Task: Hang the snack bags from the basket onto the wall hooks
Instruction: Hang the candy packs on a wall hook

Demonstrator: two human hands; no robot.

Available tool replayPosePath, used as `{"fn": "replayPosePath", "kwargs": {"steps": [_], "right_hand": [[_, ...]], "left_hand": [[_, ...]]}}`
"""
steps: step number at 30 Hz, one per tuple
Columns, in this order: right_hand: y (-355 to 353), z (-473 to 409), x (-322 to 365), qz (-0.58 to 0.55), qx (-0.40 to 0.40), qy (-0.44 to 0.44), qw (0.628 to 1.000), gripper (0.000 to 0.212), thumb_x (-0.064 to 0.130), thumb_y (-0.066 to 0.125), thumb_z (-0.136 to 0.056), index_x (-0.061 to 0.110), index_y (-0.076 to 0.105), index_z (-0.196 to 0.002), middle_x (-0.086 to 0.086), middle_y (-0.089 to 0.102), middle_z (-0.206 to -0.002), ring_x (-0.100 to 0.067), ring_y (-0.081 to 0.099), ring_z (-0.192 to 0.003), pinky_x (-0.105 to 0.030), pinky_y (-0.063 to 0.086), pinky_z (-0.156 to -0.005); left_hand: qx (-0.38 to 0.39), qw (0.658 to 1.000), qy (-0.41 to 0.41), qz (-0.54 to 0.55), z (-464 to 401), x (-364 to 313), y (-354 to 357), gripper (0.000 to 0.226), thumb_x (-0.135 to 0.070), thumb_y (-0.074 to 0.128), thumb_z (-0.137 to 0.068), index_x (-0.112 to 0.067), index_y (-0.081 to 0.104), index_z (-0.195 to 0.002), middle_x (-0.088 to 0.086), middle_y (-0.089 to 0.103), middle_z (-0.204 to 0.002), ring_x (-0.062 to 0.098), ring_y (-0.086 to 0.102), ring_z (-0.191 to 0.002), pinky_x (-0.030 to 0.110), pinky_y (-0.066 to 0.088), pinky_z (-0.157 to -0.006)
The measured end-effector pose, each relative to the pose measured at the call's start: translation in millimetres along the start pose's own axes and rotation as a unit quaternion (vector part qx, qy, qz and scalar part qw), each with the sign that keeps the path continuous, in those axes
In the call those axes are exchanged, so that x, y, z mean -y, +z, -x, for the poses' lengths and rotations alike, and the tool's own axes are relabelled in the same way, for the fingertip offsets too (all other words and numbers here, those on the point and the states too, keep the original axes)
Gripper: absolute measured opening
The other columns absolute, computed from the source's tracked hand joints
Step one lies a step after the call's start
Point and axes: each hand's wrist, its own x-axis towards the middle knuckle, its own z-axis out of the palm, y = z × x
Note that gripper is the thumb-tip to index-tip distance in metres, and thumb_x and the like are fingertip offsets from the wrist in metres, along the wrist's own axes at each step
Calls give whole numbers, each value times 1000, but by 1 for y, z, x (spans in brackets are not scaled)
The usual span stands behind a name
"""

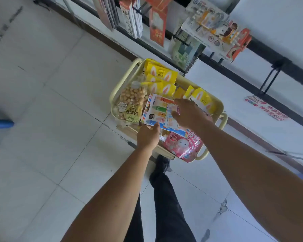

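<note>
Head view looks down on a pale yellow basket (219,103) standing on the white tiled floor (59,105), close under a wall rack with black hooks (271,79) where boxed and carded goods (212,30) hang. Both bare arms reach into the basket. Left hand (148,136) pinches the near corner of a white snack bag printed with coloured crayon figures (158,110), thumb on top. Right hand (189,114) lies over the right side of that same bag, fingers curled round its edge and round a second similar bag (173,127) beneath it. The crayon bag sits at the middle of the basket, above the other goods. At the basket's left side lies a clear bag of round tan snacks (131,102); yellow bags with rabbit-ear prints (162,75) fill the far edge, and a pink bag (184,144) lies at the near right corner. A dark trouser leg and shoe (162,165) stand just beside the basket's near edge.
</note>
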Motion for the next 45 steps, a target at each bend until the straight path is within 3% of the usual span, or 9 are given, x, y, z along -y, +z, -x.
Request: {"fn": "replayPosePath", "kwargs": {"steps": [3, 9, 13, 16, 19, 24, 33, 40, 45], "right_hand": [[11, -18, -13, 1, 14, -1, 1000, 59, 38, 55, -98, 19, 37, -150, -12, 48, -146, -33, 43, -134, -47, 42, -108], [16, -29, -27, -33, 23, 6, 999, 65, 37, 61, -94, 19, 35, -152, -17, 47, -144, -36, 43, -133, -46, 41, -107], [13, -26, -35, -74, 33, 28, 996, 66, 36, 63, -94, 19, 36, -151, -19, 45, -140, -38, 39, -132, -44, 36, -107], [9, -21, -42, -127, 17, 47, 991, 65, 40, 67, -91, 17, 44, -147, -19, 48, -136, -38, 44, -127, -44, 40, -104], [-4, -10, -44, -176, 18, 61, 982, 60, 45, 71, -87, 14, 55, -136, -19, 56, -124, -34, 57, -112, -37, 47, -86], [-48, 22, -31, -236, -12, 46, 971, 39, 39, 72, -88, 13, 67, -116, -9, 68, -104, -25, 65, -85, -28, 46, -62], [-138, 93, 8, -328, -52, 60, 941, 30, 41, 54, -99, 18, 68, -112, 2, 64, -96, -14, 60, -82, -21, 46, -70], [-187, 147, 35, -581, -85, 118, 801, 66, 69, 29, -96, 17, 69, -107, -3, 70, -111, -19, 62, -107, -42, 44, -97], [-205, 186, 54, -621, -147, 56, 768, 87, 85, 18, -77, 27, 65, -121, -1, 71, -119, -20, 65, -114, -46, 44, -107]], "left_hand": [[-22, 979, -62, 191, -19, 1, 16, 47, -45, 59, -96, 1, 66, -106, 13, 73, -101, 23, 72, -86, 37, 60, -80], [-19, 939, -118, 323, -28, -7, 23, 40, -26, 66, -96, 5, 52, -117, 13, 57, -84, 1, 46, -36, 13, 32, -35], [0, 955, -95, 281, -25, -11, 24, 50, -37, 64, -96, -1, 53, -129, 30, 63, -118, 36, 67, -67, 21, 52, -45], [9, 948, -74, 308, -17, -18, 19, 45, -35, 64, -97, -4, 54, -128, 14, 69, -99, 16, 63, -63, 31, 60, -66], [47, 940, -39, 335, -6, -31, 8, 36, -27, 68, -95, -8, 52, -122, -3, 60, -67, 6, 44, -49, 20, 44, -46], [89, 940, 4, 330, 21, -64, -20, 15, -25, 70, -93, -18, 58, -99, -1, 71, -95, 16, 67, -90, 28, 51, -70], [126, 934, 107, 316, 76, -120, -95, 27, -27, 68, -94, -8, 60, -112, 10, 74, -108, 26, 72, -96, 42, 53, -76], [82, 903, 411, 96, 134, -152, -143, 9, -32, 71, -92, -26, 70, -98, 6, 76, -92, 27, 72, -90, 50, 57, -82], [120, 881, 451, 76, 167, -173, -161, 19, -36, 67, -94, -18, 70, -96, 1, 76, -95, 20, 72, -95, 54, 54, -93]]}}
